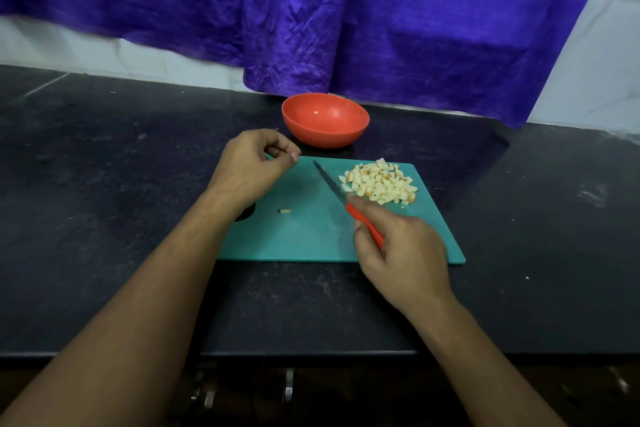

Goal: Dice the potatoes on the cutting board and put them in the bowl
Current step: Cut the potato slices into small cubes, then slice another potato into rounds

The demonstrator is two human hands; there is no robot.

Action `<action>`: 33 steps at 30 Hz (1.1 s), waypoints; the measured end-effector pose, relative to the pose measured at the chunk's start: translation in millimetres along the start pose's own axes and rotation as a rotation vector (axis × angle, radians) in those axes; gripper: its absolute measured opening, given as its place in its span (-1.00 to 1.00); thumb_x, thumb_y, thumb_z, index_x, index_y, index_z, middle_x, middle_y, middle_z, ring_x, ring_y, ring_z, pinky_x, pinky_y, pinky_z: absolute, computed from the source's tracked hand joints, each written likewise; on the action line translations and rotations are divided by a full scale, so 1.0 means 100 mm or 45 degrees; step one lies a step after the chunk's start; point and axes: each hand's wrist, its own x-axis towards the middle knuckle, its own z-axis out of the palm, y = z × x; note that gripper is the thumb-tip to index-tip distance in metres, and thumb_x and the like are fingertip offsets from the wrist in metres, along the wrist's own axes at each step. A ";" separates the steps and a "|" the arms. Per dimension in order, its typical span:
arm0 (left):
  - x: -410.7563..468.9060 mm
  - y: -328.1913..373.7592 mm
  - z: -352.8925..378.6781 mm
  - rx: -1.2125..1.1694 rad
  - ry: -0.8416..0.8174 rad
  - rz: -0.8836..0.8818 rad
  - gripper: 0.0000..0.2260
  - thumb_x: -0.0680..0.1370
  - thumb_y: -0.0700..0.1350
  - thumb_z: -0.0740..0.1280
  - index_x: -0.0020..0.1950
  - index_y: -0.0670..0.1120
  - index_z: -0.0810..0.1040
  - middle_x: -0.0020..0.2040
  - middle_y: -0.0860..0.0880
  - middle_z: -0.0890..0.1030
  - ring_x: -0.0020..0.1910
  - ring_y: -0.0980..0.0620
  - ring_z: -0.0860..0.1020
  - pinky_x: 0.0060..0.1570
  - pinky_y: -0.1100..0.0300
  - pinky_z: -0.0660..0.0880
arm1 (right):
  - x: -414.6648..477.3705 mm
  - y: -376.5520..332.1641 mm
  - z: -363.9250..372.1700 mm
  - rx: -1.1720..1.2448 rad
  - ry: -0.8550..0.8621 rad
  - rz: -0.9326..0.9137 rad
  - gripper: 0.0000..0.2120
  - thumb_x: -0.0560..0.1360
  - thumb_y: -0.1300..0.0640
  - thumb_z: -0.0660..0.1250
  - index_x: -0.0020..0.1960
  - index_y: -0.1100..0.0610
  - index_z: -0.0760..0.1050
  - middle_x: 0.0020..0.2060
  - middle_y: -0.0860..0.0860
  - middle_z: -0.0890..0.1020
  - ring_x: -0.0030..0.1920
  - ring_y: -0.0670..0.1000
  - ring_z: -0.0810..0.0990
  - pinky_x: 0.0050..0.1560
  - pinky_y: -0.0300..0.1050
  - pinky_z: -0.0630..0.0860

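The bench [104, 149] was dark speckled stone, dully polished. The cutting board [304, 236] looked like matt teal plastic, the bowl [325, 121] glossy red plastic. The knife [332, 187] had a metal blade and smooth red plastic handle. Crinkled purple cloth [346, 10] shone faintly.

Home kitchen: black stone counter [104, 156], white wall tiles [602, 55].

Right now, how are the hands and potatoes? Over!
Right hand grips red-handled knife; left hand loosely curled, empty. Diced potato pile on teal cutting board, one stray piece. Round red bowl empty. Path clear.
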 end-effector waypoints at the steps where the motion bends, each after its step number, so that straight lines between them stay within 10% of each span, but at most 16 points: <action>1: -0.02 -0.01 -0.03 -0.013 0.045 0.006 -0.94 0.53 -0.07 0.46 -0.11 0.07 0.71 -0.28 0.15 0.64 -0.32 0.16 0.52 -0.18 0.17 0.50 | -0.02 0.00 -0.01 0.045 -0.035 -0.071 -0.62 0.58 0.00 0.28 0.38 -0.15 0.56 -0.41 -0.29 0.44 -0.45 -0.23 0.39 -0.38 -0.34 0.24; 12: -0.23 -0.23 -0.37 -0.065 0.522 -0.089 -0.96 0.55 -0.02 0.45 -0.04 0.06 0.69 -0.13 0.08 0.70 -0.12 0.06 0.66 -0.07 0.06 0.63 | -0.06 -0.02 -0.02 -0.076 -0.198 -0.334 -0.63 0.58 -0.01 0.26 0.37 -0.15 0.56 -0.35 -0.17 0.60 -0.39 -0.13 0.47 -0.38 -0.14 0.40; 16: -0.23 -0.20 -0.33 0.011 0.506 -0.099 -0.95 0.55 -0.04 0.45 -0.02 0.07 0.69 -0.11 0.13 0.68 -0.12 0.15 0.61 -0.06 0.10 0.61 | -0.02 -0.02 -0.05 -0.173 -0.103 0.005 -0.62 0.59 -0.01 0.24 0.39 -0.16 0.53 -0.41 -0.16 0.52 -0.43 -0.13 0.44 -0.40 -0.10 0.45; 33: -0.06 -0.31 -0.24 0.509 0.188 -0.067 -0.58 0.48 -0.02 0.51 0.32 0.10 0.55 0.23 0.00 0.64 0.23 -0.12 0.56 0.24 -0.20 0.49 | 0.00 -0.04 -0.08 -0.064 -0.054 0.167 -0.61 0.61 -0.01 0.27 0.42 -0.17 0.50 -0.45 -0.18 0.45 -0.46 -0.15 0.42 -0.44 -0.26 0.22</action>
